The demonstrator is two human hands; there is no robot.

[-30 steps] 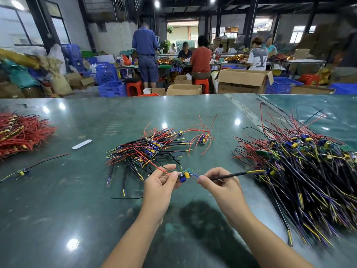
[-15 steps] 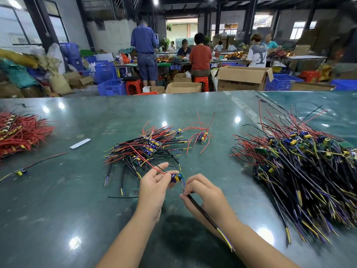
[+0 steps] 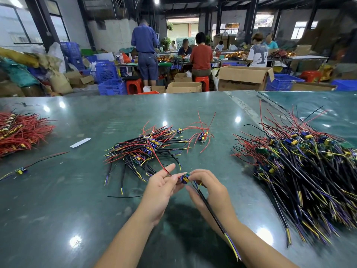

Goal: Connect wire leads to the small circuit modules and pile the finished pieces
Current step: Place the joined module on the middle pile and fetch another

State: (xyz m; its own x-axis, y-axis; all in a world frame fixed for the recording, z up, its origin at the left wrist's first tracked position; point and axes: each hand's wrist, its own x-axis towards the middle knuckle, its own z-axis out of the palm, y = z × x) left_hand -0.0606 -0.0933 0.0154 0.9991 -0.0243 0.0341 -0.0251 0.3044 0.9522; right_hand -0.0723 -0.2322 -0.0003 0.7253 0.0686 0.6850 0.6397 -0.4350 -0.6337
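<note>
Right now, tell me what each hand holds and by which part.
Both hands pinch one small circuit module: left hand at its red-wire side, right hand at the side where its black cable leaves, trailing toward the wrist.

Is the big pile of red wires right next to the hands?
No, the red wire pile lies far off at the table's left edge, while both hands hold a small module near the middle.
</note>
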